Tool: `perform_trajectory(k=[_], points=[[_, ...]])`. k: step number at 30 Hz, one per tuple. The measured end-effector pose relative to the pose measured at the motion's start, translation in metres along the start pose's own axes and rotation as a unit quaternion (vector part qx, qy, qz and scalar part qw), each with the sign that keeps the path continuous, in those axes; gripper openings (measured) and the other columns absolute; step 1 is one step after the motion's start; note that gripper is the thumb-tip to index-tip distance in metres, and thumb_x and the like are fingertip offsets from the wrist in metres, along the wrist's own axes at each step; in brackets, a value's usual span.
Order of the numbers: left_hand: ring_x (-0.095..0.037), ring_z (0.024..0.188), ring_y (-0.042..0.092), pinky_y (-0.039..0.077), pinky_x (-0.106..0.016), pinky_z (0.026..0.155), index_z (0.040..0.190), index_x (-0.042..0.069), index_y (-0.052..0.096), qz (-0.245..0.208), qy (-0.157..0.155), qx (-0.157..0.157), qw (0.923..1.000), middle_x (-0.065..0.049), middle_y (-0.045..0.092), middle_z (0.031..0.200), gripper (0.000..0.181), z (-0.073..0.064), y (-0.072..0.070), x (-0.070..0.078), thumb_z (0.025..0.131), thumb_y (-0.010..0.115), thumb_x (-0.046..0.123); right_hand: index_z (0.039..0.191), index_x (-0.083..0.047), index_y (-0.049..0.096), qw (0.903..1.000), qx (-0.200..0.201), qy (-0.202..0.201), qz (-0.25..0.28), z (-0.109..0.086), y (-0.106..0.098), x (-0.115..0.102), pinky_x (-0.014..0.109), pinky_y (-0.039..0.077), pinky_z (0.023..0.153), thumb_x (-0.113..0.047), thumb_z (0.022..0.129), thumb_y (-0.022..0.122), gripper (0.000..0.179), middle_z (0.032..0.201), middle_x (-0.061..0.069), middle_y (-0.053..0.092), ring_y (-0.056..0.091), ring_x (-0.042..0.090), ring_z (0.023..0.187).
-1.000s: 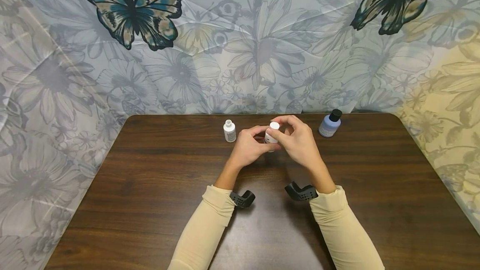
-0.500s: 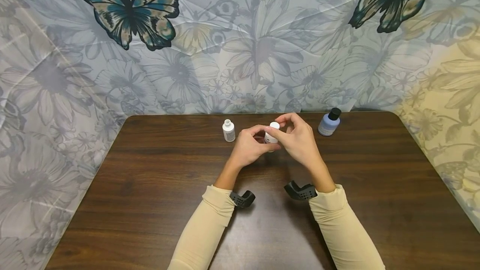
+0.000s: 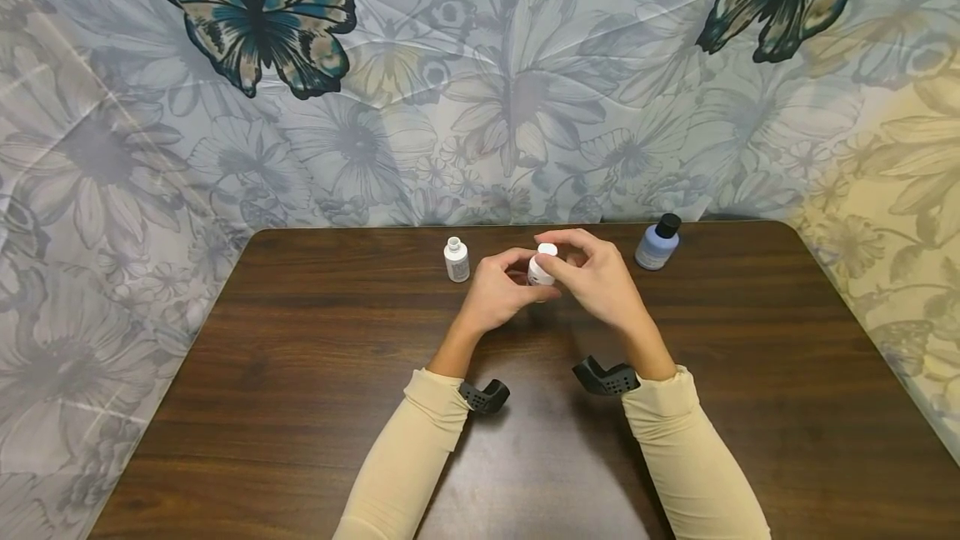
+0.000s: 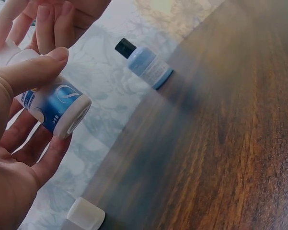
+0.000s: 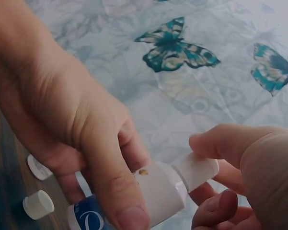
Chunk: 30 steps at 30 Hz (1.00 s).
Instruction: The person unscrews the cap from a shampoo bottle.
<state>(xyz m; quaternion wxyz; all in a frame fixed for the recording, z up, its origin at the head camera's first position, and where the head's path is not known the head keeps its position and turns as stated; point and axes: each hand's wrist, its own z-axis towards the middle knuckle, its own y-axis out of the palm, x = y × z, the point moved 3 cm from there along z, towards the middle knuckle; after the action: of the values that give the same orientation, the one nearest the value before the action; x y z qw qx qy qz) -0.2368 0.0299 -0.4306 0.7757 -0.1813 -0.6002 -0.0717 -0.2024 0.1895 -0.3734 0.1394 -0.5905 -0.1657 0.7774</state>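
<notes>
My left hand grips a small white bottle with a blue label, its thumb across the side. The bottle's base shows in the left wrist view. At its top, my right hand pinches the white cap between thumb and fingers. Left of the hands stands a white bottle with its narrow neck uncapped. To the right stands a periwinkle-blue bottle with a black cap.
A loose white cap lies on the dark wooden table; the left hand hides it in the head view. Behind the table's back edge hangs a cloth printed with flowers and butterflies.
The right hand's fingers came off the cap's far side, then closed back round it. The left hand keeps its hold on the bottle. Both standing bottles have stayed put.
</notes>
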Motion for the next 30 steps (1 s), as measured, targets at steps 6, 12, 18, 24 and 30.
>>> perform_trajectory(k=[6,12,18,24,30], points=[[-0.016,0.087,0.075,0.062,-0.026,0.077,0.115,0.011,0.074,-0.014,0.009,0.003,0.9999,-0.012,0.076,0.110,0.045,0.0004,-0.0007,-0.0014,0.074,0.092,0.013,0.126,-0.014,0.067,0.9995,0.006,0.019,-0.025,0.0016,0.0005,-0.0009,0.023,0.036,0.046,-0.031,0.091,0.079,0.041,0.103,0.004,0.062,0.043,0.006,0.054],[-0.009,0.088,0.072,0.061,-0.025,0.082,0.111,0.009,0.074,-0.005,0.021,0.002,0.9998,-0.010,0.076,0.109,0.041,0.0014,-0.0003,-0.0012,0.074,0.092,0.012,0.113,-0.013,0.064,0.9975,0.029,0.050,-0.042,0.0003,0.0025,-0.0007,0.024,0.035,0.045,-0.039,0.086,0.082,0.041,0.099,0.003,0.063,0.041,0.007,0.053],[-0.015,0.087,0.074,0.062,-0.025,0.078,0.112,0.009,0.074,-0.007,0.011,-0.005,0.9999,-0.012,0.075,0.109,0.042,0.0017,0.0011,-0.0016,0.074,0.092,0.013,0.111,-0.012,0.067,0.9983,0.034,0.037,-0.028,-0.0007,0.0026,-0.0024,0.023,0.033,0.045,-0.033,0.089,0.080,0.033,0.090,-0.001,0.061,0.040,0.006,0.051],[-0.023,0.090,0.076,0.062,-0.026,0.078,0.113,0.007,0.073,-0.021,0.008,-0.006,0.9997,-0.015,0.075,0.110,0.043,0.0016,0.0012,-0.0021,0.075,0.091,0.011,0.121,-0.012,0.070,0.9996,0.004,0.027,0.004,-0.0006,0.0016,-0.0039,0.024,0.031,0.043,-0.024,0.092,0.078,0.033,0.064,-0.002,0.051,0.039,0.007,0.049],[-0.015,0.088,0.075,0.062,-0.025,0.080,0.112,0.007,0.073,-0.015,0.016,0.003,0.9998,-0.014,0.075,0.110,0.042,0.0018,0.0002,-0.0018,0.075,0.091,0.009,0.130,-0.012,0.064,0.9989,0.012,0.042,-0.016,-0.0001,0.0009,-0.0042,0.022,0.035,0.048,-0.030,0.091,0.078,0.045,0.104,0.008,0.064,0.042,0.005,0.055]])
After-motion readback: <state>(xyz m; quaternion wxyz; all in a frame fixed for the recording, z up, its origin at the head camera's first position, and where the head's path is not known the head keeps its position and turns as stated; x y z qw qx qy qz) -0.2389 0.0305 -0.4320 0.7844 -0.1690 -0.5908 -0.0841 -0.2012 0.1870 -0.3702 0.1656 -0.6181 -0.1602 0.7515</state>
